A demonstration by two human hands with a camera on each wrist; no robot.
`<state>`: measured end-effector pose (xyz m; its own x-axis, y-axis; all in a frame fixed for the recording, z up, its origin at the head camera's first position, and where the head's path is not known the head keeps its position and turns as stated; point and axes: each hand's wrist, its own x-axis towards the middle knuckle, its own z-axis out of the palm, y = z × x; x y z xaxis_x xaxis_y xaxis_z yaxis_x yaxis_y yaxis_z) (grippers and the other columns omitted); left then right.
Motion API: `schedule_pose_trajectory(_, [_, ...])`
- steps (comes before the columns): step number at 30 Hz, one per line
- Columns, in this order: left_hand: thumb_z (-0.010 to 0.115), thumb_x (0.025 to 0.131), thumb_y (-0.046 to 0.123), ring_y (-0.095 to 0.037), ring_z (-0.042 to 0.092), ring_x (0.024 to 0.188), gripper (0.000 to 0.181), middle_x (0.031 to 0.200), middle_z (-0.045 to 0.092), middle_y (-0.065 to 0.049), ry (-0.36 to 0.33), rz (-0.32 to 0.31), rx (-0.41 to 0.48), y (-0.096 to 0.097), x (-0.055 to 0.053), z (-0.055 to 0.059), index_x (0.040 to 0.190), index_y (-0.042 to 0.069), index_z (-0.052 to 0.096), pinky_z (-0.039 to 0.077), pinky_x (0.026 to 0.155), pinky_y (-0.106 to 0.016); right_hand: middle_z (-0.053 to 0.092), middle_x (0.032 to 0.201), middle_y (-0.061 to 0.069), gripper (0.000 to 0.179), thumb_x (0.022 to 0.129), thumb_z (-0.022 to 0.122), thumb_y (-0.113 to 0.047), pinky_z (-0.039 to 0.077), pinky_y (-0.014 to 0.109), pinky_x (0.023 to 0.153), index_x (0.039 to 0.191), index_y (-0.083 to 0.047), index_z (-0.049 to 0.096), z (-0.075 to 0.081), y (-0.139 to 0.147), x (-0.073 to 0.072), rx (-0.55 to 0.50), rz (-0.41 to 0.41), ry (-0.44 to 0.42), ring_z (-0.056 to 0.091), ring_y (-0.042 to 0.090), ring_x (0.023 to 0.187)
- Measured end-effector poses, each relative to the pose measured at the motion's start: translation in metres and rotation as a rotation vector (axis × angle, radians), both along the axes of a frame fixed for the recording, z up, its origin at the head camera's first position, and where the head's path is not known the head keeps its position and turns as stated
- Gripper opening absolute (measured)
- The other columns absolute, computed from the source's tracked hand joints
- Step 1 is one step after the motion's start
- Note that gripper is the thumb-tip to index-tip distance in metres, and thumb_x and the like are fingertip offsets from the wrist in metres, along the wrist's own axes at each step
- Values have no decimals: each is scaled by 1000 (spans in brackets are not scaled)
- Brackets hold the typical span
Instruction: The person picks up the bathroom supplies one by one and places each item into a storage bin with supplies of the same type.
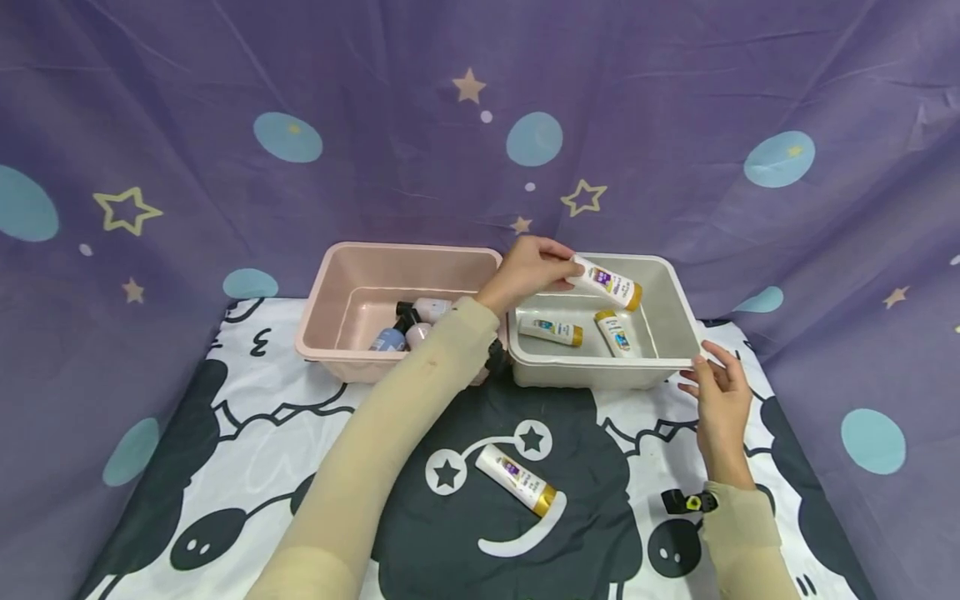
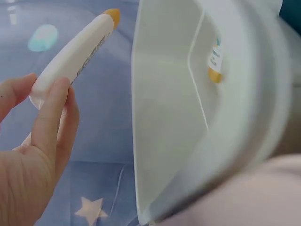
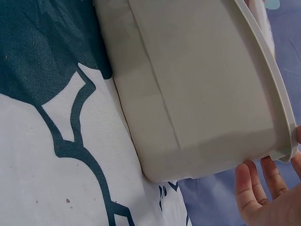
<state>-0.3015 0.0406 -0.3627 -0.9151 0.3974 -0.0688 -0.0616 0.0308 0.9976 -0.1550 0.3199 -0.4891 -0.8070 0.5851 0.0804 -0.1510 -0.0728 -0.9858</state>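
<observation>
My left hand pinches one end of a white squeeze tube with a gold cap, holding it above the pale grey bin. The left wrist view shows the barcode side of this tube, with thumb and fingers on its flat end. Inside the bin lie two smaller white tubes, one on the left and one in the middle. At the bin's near right corner, my right hand holds the rim. The right wrist view has its fingertips under the rim, against the outer wall.
A pink bin stands left of the grey one, holding several bottles, among them a blue one; my left forearm partly hides it. Another white tube with a gold cap lies on the patterned cloth in front. A purple curtain hangs behind.
</observation>
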Motion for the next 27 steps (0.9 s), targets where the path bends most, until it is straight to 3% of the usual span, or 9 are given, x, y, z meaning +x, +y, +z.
schedule_pose_trajectory(6, [80, 86, 6, -21, 71, 80, 26, 96, 69, -12, 24, 20, -111, 23, -17, -5, 107, -4, 69, 58, 70, -27, 69, 103, 9, 34, 97, 68, -12, 57, 23, 64, 130, -8, 64, 0, 0, -1, 3, -3, -15, 69, 20, 84])
schedule_pose_trajectory(13, [78, 84, 0, -19, 70, 77, 22, 93, 70, -12, 53, 58, -218, 36, -24, -13, 104, -4, 72, 57, 66, -23, 70, 101, 8, 33, 96, 69, -12, 57, 23, 64, 129, -9, 65, -1, 2, -2, 11, -7, -13, 70, 20, 83])
schedule_pose_trajectory(17, [73, 85, -2, -21, 70, 79, 22, 95, 70, -11, 95, 107, -240, 35, -25, -16, 107, -4, 73, 57, 67, -23, 70, 101, 8, 33, 96, 69, -12, 57, 24, 64, 129, -10, 66, -1, 0, -4, 14, -1, -18, 69, 24, 85])
schedule_pose_trajectory(21, [76, 87, 3, -20, 69, 84, 25, 96, 68, -7, 81, 127, -190, 31, -24, -18, 111, -2, 72, 58, 69, -24, 70, 102, 8, 32, 97, 69, -13, 57, 24, 65, 129, -11, 66, -1, -2, -6, 22, 2, -32, 68, 27, 88])
schedule_pose_trajectory(27, [78, 89, 12, -22, 68, 93, 26, 99, 69, -4, 129, 55, -185, 20, -12, -15, 112, 3, 70, 57, 68, -25, 70, 103, 10, 33, 96, 69, -12, 57, 24, 64, 129, -10, 66, -2, -2, -8, 8, 1, -26, 69, 27, 87])
